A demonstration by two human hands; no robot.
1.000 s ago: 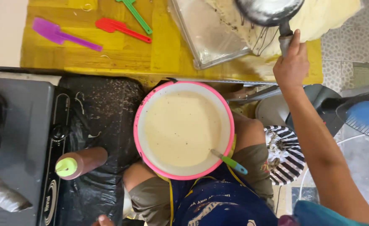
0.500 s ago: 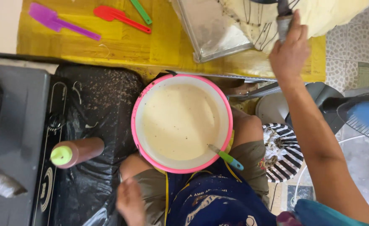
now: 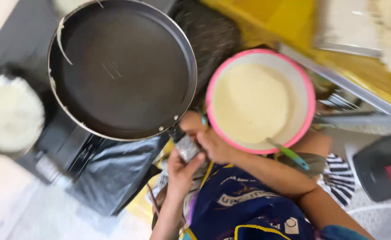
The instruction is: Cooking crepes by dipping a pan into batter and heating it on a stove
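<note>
Both hands' grip clenches the handle (image 3: 184, 144) of a dark, batter-streaked pan (image 3: 122, 66).

Pan (image 3: 124, 66) crowds bowl (image 3: 260, 102); seemingly touching

A pink-rimmed bowl of pale batter (image 3: 260, 104) with a green-handled utensil (image 3: 289, 154) leaning in it sits beside a yellow surface (image 3: 288, 18), a metal tray (image 3: 348, 31), a round white-filled dish (image 3: 9, 113) and black plastic sheeting (image 3: 113, 173).
</note>
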